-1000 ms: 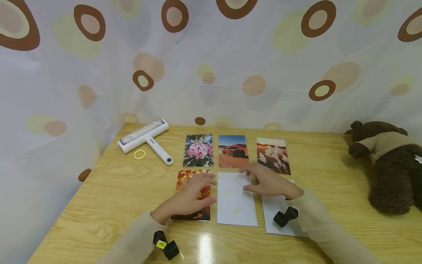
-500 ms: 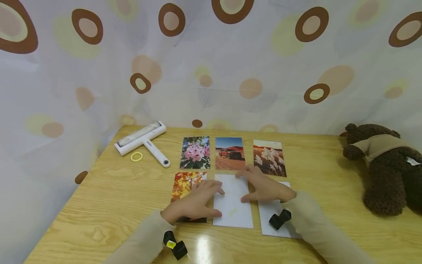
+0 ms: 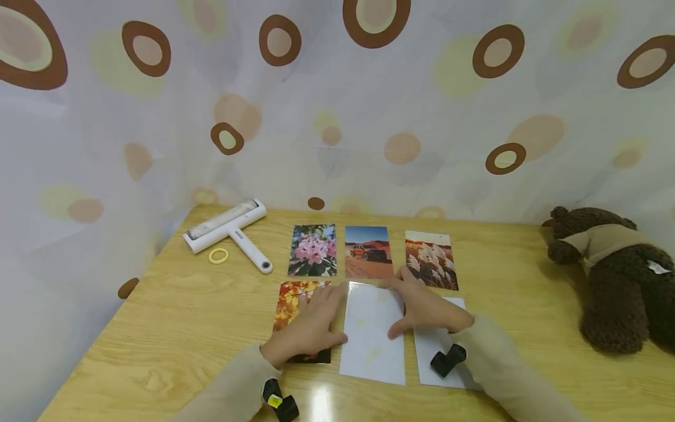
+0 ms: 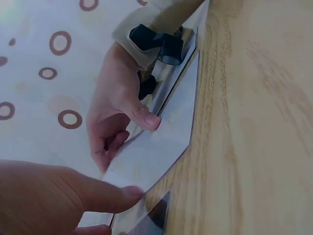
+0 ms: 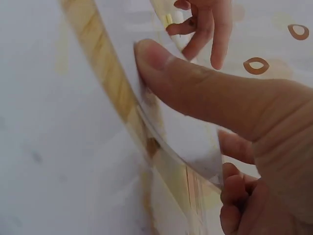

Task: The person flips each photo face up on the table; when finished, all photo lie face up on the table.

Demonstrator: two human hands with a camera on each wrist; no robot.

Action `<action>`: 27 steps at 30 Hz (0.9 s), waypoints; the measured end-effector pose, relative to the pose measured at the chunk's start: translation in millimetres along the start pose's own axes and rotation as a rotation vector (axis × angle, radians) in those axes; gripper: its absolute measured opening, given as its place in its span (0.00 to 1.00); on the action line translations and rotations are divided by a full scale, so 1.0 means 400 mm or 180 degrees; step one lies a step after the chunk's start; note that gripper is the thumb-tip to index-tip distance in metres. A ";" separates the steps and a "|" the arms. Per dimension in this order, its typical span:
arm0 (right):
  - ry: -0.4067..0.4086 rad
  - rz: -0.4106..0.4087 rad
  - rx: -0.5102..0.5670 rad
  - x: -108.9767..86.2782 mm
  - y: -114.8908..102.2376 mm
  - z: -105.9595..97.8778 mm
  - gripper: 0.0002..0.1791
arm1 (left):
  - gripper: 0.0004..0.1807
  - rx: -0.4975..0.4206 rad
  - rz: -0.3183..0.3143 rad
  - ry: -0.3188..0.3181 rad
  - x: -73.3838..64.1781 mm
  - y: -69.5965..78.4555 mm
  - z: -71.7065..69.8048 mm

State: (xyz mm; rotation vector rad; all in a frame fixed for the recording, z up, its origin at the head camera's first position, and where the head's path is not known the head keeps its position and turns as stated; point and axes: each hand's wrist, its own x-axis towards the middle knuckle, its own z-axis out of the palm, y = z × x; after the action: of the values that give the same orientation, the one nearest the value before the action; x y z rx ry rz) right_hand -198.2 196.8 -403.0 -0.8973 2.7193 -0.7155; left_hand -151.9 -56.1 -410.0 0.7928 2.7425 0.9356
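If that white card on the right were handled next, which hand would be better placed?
The right hand, I'd judge: its wrist is above the rightmost white card, while the left hand is at the left edge of the middle white card.

White card (image 5: 193, 139): bowed, with its left edge curving. Right hand's grip (image 5: 254, 122): thumb laid over the white card, fingers curled at the card's right edge; their reach beneath it cannot be determined. Left hand's grip (image 5: 208, 24): at the card's upper right edge, fingers pointing down; contact unconfirmed. Wood-grained counter (image 5: 98, 46): narrow strip visible along the card's left edge. White sheet (image 5: 54, 127): left of the card, past that strip; blurred. Ring-patterned cloth (image 5: 279, 44): right of the card, in the background. Glossy patch (image 5: 171, 183): just below the card, unidentifiable.
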 end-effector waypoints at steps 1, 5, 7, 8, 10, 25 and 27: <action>0.0032 -0.0066 0.0001 0.001 0.001 0.003 0.50 | 0.46 -0.0088 -0.0048 0.0061 -0.002 -0.002 0.002; 0.0175 -0.0265 0.0101 0.004 0.006 0.010 0.46 | 0.36 -0.0686 0.0092 0.0244 0.001 -0.012 0.007; 0.0205 -0.0278 0.0207 0.001 0.007 0.009 0.47 | 0.32 -0.1095 0.0218 0.0227 0.007 -0.016 0.007; 0.0218 -0.0296 0.0249 -0.001 0.008 0.007 0.49 | 0.30 -0.1339 0.0255 0.0198 0.011 -0.017 0.007; 0.0255 -0.0365 0.0242 -0.005 0.005 0.003 0.53 | 0.28 -0.1792 0.0244 0.0093 0.017 -0.016 0.006; 0.0677 -0.1384 0.0269 -0.006 -0.037 0.002 0.44 | 0.27 -0.2883 0.0472 -0.0355 0.021 0.000 0.028; 0.0667 -0.1330 0.0403 -0.004 -0.042 -0.001 0.32 | 0.27 -0.2691 0.0557 -0.0336 0.019 0.002 0.030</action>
State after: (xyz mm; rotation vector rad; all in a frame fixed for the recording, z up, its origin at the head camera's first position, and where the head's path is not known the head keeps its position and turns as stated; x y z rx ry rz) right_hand -188.7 186.2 -394.1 -1.4533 2.6415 -1.1008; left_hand -154.7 -45.2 -418.7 0.8535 1.8909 1.8181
